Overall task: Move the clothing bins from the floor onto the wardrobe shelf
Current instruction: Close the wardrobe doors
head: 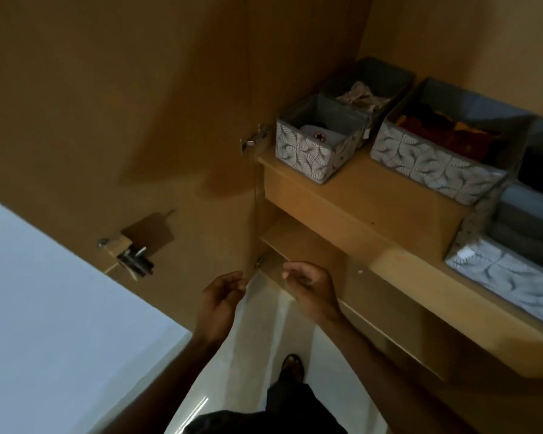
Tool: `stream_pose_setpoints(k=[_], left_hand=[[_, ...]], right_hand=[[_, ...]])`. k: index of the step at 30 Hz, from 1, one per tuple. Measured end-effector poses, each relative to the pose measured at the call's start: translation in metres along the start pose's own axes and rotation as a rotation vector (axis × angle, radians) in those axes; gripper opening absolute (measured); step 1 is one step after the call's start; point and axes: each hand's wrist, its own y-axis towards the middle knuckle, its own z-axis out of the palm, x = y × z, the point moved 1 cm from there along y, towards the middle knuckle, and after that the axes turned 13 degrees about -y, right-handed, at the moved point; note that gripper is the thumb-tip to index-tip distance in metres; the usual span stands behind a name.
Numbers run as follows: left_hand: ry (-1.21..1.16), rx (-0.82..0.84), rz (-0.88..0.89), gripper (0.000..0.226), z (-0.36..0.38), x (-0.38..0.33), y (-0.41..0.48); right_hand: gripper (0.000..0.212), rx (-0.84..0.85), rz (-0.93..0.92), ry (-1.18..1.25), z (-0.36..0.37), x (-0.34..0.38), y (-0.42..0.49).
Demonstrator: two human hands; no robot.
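Note:
Several grey fabric bins with a white leaf pattern stand on the wooden wardrobe shelf (373, 195). A small bin (311, 148) holds a cap at the shelf's left end. Behind it sits a darker bin (370, 86) with crumpled cloth. To the right is a long bin (436, 164) with red and orange clothes, and at the far right a bin (511, 267) of folded grey items. My left hand (220, 303) and my right hand (311, 288) hang below the shelf with fingers loosely curled, holding nothing.
The open wardrobe door (123, 120) stands to the left, with a lock (129, 255) on its inner face and a hinge (254, 139) by the shelf. A lower shelf (295, 236) lies under the hands. My foot (292, 368) stands on the pale tiled floor (264, 355).

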Motion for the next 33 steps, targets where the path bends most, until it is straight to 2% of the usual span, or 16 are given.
stream_pose_setpoints(k=[9, 15, 21, 29, 33], left_hand=[[-0.022, 0.201, 0.083, 0.018, -0.037, -0.001, -0.093], [-0.017, 0.365, 0.058, 0.023, -0.040, 0.008, -0.174], [-0.028, 0.466, 0.069, 0.024, -0.010, 0.033, -0.259], [-0.031, 0.496, 0.121, 0.025, 0.044, 0.073, -0.389], [-0.010, 0.563, 0.168, 0.024, 0.083, 0.077, -0.449]], right_hand=[[0.017, -0.212, 0.045, 0.078, 0.007, -0.004, -0.131], [0.017, -0.368, 0.080, 0.111, -0.008, -0.013, -0.245], [0.012, -0.498, 0.053, 0.086, -0.048, -0.028, -0.348], [0.017, -0.514, 0.039, 0.053, -0.114, -0.077, -0.493], [0.016, -0.555, 0.012, 0.031, -0.156, -0.091, -0.557]])
